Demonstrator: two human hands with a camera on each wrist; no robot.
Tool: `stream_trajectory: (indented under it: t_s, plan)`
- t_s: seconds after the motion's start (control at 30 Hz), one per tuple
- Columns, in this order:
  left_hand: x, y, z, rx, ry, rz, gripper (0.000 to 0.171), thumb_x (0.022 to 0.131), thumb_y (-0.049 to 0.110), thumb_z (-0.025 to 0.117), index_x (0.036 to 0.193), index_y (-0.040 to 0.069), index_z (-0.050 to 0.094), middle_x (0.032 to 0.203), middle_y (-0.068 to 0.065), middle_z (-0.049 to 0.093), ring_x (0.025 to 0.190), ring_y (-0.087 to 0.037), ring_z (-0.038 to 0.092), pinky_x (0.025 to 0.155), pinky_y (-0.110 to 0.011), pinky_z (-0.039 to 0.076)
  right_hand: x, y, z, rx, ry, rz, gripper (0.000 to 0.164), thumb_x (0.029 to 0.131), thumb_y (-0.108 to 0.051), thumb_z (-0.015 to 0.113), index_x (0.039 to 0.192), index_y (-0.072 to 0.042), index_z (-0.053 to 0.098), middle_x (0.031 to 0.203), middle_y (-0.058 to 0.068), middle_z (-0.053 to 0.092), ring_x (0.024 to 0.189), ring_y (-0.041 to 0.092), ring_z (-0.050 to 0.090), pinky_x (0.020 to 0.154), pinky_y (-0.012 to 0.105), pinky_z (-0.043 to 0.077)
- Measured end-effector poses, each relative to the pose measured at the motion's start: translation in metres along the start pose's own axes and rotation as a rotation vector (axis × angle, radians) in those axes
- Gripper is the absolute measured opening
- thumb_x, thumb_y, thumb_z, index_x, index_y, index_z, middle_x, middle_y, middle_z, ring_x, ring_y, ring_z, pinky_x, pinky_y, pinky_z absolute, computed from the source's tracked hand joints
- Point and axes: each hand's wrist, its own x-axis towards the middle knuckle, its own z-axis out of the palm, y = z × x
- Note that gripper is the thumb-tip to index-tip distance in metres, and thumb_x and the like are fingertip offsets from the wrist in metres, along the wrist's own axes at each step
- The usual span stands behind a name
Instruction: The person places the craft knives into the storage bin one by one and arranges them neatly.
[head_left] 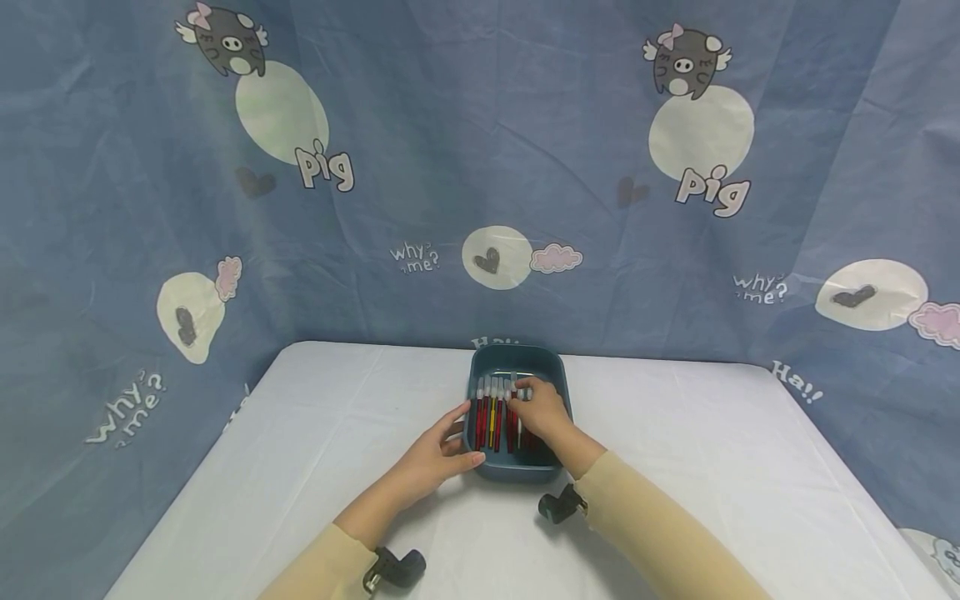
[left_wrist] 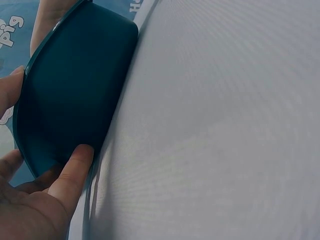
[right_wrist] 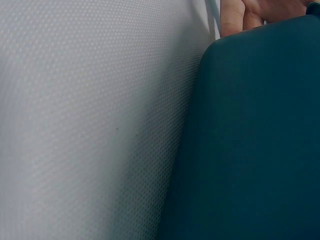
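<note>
A teal plastic bin [head_left: 517,473] holds a row of slim pen-like sticks [head_left: 480,425], mostly dark red with translucent caps; one is yellow [head_left: 492,417]. My left hand [head_left: 427,464] grips the bin's near left corner, thumb on the front and fingers along the left side. In the left wrist view that hand [left_wrist: 40,205] lies against the bin's outer wall [left_wrist: 80,80]. Reaching in over the right side, my right hand [head_left: 543,410] pinches a capped red stick [head_left: 513,377] among the others. In the right wrist view the bin wall [right_wrist: 250,130] hides the right fingers.
The bin stands at the far middle of a table with a white cloth [head_left: 360,400]. Behind it hangs a blue curtain [head_left: 495,183] with pig prints. A black wrist camera [head_left: 558,506] sits close to the bin's front; another [head_left: 401,568] is on the left sleeve.
</note>
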Motion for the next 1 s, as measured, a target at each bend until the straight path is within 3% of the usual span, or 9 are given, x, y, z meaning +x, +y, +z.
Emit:
stream_trajectory:
  t_s: [0.33, 1.0]
  plan:
    - [-0.0004, 0.0003, -0.0005, 0.0, 0.0, 0.0, 0.088, 0.087, 0.03, 0.08, 0.159, 0.025, 0.029, 0.151, -0.023, 0.043, 0.136, -0.044, 0.046, 0.105, -0.056, 0.044, 0.0009, -0.0003, 0.0002, 0.042, -0.009, 0.008, 0.046, 0.092, -0.018, 0.066, 0.134, 0.0, 0.057, 0.135, 0.024, 0.058, 0.12, 0.037, 0.059, 0.103, 0.054, 0.046]
    - [0.0004, -0.0016, -0.0004, -0.008, -0.008, 0.002, 0.088, 0.088, 0.029, 0.079, 0.159, 0.025, 0.028, 0.152, -0.024, 0.041, 0.136, -0.043, 0.045, 0.105, -0.056, 0.043, -0.0008, -0.0016, -0.0004, 0.039, -0.007, 0.013, 0.045, 0.092, -0.017, 0.067, 0.133, 0.0, 0.058, 0.132, 0.024, 0.058, 0.116, 0.037, 0.061, 0.101, 0.054, 0.048]
